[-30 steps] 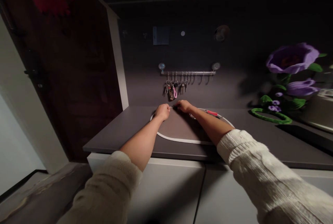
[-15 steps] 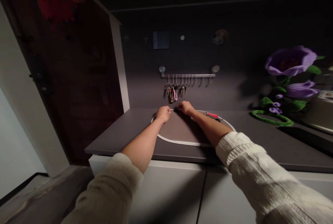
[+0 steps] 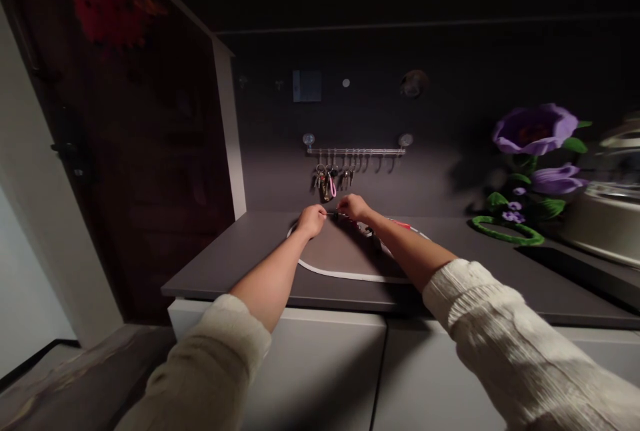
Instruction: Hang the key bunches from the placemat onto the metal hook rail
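My left hand (image 3: 312,220) is closed over the back left part of a white-rimmed brown mat (image 3: 345,254). A thin thing sticks out of its fingertips toward the right, too small to name. Close beside it, my right hand (image 3: 354,207) pinches something tiny that I cannot make out. A small dark item (image 3: 335,215) lies between the two hands. Under my right wrist are small metal objects (image 3: 367,231), partly hidden. A red-handled item (image 3: 401,224) shows behind my right forearm on the mat.
Several keys (image 3: 327,181) hang from a clear hook rail (image 3: 356,151) on the wall behind my hands. On the right stand purple flowers (image 3: 537,131) with a green ring base (image 3: 507,231), beside a cream appliance (image 3: 605,221). A dark door (image 3: 165,151) is at the left.
The view has shifted slightly, so the scene sits a little lower and further left. My right fingers have lifted a little, and the dark item between my hands looks smaller.
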The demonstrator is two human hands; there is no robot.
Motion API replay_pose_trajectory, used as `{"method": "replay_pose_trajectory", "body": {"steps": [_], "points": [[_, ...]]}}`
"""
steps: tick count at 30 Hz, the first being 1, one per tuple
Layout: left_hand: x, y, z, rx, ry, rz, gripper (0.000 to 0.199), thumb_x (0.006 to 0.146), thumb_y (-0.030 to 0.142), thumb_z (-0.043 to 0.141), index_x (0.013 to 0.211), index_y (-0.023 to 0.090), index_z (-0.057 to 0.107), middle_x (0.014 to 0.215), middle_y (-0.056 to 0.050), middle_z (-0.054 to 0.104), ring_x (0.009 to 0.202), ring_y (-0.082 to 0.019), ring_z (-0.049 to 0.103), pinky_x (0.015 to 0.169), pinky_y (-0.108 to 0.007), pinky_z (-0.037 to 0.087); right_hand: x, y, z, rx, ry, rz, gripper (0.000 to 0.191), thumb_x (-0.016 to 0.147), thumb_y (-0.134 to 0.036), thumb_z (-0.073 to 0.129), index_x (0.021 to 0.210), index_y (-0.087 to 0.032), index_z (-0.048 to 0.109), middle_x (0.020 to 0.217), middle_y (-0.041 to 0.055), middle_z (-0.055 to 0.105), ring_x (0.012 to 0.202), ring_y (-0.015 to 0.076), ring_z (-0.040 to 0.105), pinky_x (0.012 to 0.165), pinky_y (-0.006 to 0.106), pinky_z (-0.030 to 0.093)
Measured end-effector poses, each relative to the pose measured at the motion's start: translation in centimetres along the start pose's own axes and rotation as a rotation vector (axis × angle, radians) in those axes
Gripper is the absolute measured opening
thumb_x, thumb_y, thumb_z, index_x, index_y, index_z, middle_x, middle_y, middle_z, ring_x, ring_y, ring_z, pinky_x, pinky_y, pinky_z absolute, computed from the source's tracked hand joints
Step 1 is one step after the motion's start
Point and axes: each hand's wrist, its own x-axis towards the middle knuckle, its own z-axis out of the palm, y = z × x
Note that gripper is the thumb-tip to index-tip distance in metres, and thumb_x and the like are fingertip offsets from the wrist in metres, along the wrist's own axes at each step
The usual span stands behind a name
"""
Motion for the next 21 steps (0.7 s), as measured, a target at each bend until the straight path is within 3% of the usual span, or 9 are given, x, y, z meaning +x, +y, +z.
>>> {"method": "replay_pose_trajectory", "body": {"steps": [5, 9, 14, 21], "points": [[0.5, -0.2, 0.6, -0.192, 0.024, 0.014, 0.018, 0.074, 0.014, 0.054, 0.089, 0.012, 0.064, 0.086, -0.007, 0.066, 0.076, -0.012, 0.058, 0.073, -0.023, 0.044, -0.8, 0.0, -0.1, 0.319, 0.006, 0.081, 0.005, 0.058, -0.010, 0.063, 0.058, -0.015, 0.063, 0.047, -0.0048, 0.055, 0.044, 0.0045, 0.046, 0.049, 0.014, 0.038], [0.4, 0.3, 0.6, -0.366, 0.017, -0.005, 0.017, 0.074, 0.014, 0.054, 0.088, 0.010, 0.063, 0.082, -0.007, 0.066, 0.073, -0.011, 0.058, 0.070, -0.023, 0.045, -1.8, -0.4, -0.5, 0.592, -0.060, 0.171, 0.005, 0.058, -0.011, 0.064, 0.059, -0.013, 0.060, 0.046, -0.0046, 0.054, 0.042, 0.0040, 0.046, 0.045, 0.014, 0.038], [-0.3, 1.3, 0.2, -0.513, -0.043, -0.001, 0.015, 0.074, 0.016, 0.054, 0.085, 0.010, 0.062, 0.075, -0.005, 0.065, 0.064, -0.008, 0.055, 0.065, -0.022, 0.044, -3.5, -1.3, -1.3, 0.891, -0.103, 0.232, 0.006, 0.062, -0.010, 0.064, 0.063, -0.012, 0.058, 0.050, -0.0025, 0.057, 0.046, 0.0061, 0.052, 0.050, 0.017, 0.045], [-1.0, 2.2, -0.3, -0.611, -0.124, -0.006, 0.012, 0.073, 0.018, 0.054, 0.079, 0.010, 0.060, 0.070, -0.004, 0.063, 0.057, -0.006, 0.051, 0.062, -0.022, 0.041, -4.6, -1.2, -0.8, 1.075, -0.077, 0.270, 0.005, 0.066, -0.010, 0.064, 0.068, -0.012, 0.060, 0.057, -0.0013, 0.060, 0.051, 0.0052, 0.055, 0.056, 0.016, 0.047]]}}
